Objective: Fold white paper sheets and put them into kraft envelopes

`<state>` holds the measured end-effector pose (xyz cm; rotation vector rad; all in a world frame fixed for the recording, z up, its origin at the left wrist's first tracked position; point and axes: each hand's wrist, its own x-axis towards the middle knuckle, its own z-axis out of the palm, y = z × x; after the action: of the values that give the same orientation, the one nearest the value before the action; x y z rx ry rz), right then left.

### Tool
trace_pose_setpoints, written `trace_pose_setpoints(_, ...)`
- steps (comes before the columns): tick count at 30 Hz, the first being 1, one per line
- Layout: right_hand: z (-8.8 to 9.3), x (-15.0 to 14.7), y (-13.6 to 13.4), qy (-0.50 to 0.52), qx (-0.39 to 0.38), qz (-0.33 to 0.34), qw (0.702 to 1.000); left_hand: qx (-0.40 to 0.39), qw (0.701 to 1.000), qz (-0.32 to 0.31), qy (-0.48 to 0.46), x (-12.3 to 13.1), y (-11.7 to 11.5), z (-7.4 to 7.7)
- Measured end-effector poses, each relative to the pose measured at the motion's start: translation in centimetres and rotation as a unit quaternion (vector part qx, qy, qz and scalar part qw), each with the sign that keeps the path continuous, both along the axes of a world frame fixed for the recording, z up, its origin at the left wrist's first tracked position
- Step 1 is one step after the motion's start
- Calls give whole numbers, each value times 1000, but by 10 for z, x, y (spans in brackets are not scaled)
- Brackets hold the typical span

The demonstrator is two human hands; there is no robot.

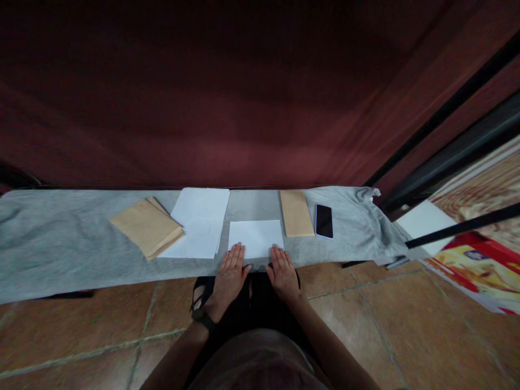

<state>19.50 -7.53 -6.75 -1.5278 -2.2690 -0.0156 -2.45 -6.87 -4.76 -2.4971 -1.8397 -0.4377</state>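
Stretching both arms forward, left forearm (179, 352) and right forearm (325, 341) angling inward toward each other. Pressing the left hand (229, 271) flat, palm down, fingers straight, together and pointing ahead. Laying the right hand (283, 271) flat just beside it in the same pose, thumbs facing one another, hands apart

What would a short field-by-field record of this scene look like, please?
left hand: open, flat, fingertips on the near edge of the white sheet
right hand: open, flat, fingertips on the same edge
left of sheet: white paper stack, with the brown envelope pile on its left side
right of sheet: single brown envelope, then a phone with a dark screen
surface: grey cloth
wrist: dark watch on the left
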Motion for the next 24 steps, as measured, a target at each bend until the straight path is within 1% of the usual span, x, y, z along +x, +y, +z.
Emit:
trace_pose_setpoints(4,-2,14,0,0,-2,-26,1000,10,1000,18,-10,-10,-4,0)
trace_pose_setpoints(8,-4,20,0,1,-1,-40,999,9,999,25,-34,-16,-2,-1)
trace_pose_setpoints(13,-7,20,0,13,5,-41,999,-13,994,87,-67,-12,10,2)
trace_pose_setpoints(18,-9,19,0,17,8,-39,999,-53,977,155,-137,-9,31,15)
trace_pose_setpoints(20,-10,19,0,18,10,-38,999,-77,961,186,-189,-11,39,20)
trace_pose_setpoints(21,-10,19,0,19,12,-37,999,-90,948,207,-225,-12,43,22)
trace_pose_setpoints(23,-10,19,0,21,16,-38,999,-118,907,243,-324,-14,49,24)
trace_pose_setpoints(24,-10,18,0,23,18,-40,999,-134,877,253,-386,-14,50,25)
